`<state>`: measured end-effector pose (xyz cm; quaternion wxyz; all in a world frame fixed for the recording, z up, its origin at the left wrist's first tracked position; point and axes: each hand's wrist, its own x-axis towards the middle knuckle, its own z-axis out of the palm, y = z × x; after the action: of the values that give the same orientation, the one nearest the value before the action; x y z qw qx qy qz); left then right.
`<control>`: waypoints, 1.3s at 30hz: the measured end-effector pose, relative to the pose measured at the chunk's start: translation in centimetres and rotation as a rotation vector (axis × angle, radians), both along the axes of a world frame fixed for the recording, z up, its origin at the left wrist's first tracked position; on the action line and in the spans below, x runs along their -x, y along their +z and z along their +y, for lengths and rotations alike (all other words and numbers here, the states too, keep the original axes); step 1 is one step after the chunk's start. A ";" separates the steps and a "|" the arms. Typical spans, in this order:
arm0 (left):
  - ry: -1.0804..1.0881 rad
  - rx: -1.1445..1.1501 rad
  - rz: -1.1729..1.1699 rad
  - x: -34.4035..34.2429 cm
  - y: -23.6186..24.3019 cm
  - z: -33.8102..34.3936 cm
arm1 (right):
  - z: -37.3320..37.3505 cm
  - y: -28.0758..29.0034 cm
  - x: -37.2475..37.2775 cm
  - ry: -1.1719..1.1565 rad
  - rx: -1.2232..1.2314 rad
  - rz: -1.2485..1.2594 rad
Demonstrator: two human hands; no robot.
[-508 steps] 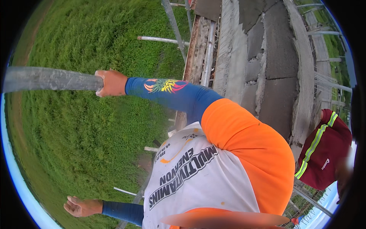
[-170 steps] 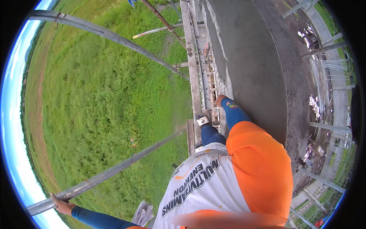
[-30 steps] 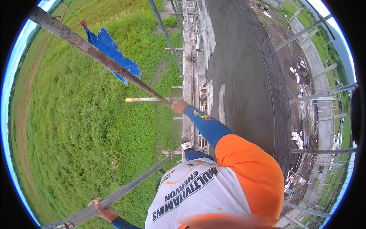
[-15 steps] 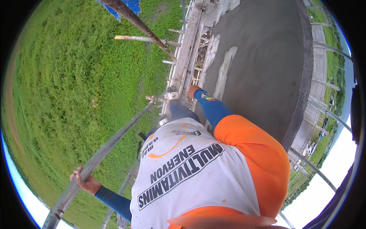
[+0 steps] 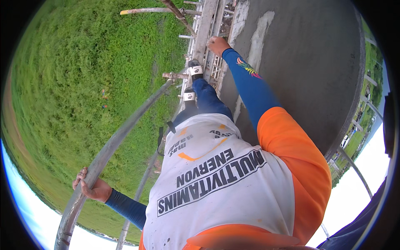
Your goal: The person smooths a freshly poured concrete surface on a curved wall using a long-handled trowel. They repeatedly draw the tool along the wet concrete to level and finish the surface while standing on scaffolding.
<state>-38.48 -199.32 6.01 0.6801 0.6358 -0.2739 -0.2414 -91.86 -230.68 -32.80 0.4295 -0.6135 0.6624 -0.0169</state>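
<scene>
At the lower left, my left hand [image 5: 95, 188] is wrapped round a long grey metal pole [image 5: 114, 139], its thumb and fingers closed on it. My right hand [image 5: 218, 46] hangs past my outstretched right arm, over the narrow planks [image 5: 205, 31] beside the wall. Its fingers are curled in, and nothing shows in or sticking out of them. Next to that hand runs a broad, smooth grey wet-looking cement surface [image 5: 304, 62], with a paler strip [image 5: 261, 35] along it. My feet, in black and white slides [image 5: 195, 70], stand at the planks.
A thin rusty pole [image 5: 180, 17] and a yellow-tipped one [image 5: 143, 11] cross near the top. Green vegetation [image 5: 83, 79] lies far below on the left, beyond the scaffold. Another pole [image 5: 139, 189] runs beside my left forearm. More poles [image 5: 356, 173] stand on the right.
My view has shifted, showing more of my legs and feet. My right arm reaches farther up the picture. The blue sheet has left the view. My left hand keeps its hold on the pole.
</scene>
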 end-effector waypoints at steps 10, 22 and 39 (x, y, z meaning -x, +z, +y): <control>0.006 0.004 -0.115 -0.6 -0.9 -0.4 | 20.1 -8.5 5.9 -0.008 -0.329 0.199; 0.000 -0.013 -0.188 -0.3 -0.9 -1.0 | 24.0 -9.1 4.8 -0.235 -0.308 0.082; -0.037 0.065 -1.733 -10.2 0.6 1.5 | 38.8 -36.0 -1.1 -0.307 -0.407 0.123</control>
<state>-28.29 -197.79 6.61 0.2457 0.5712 -0.7125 0.3251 -90.81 -191.90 -68.77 0.4955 -0.4068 0.7623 0.0891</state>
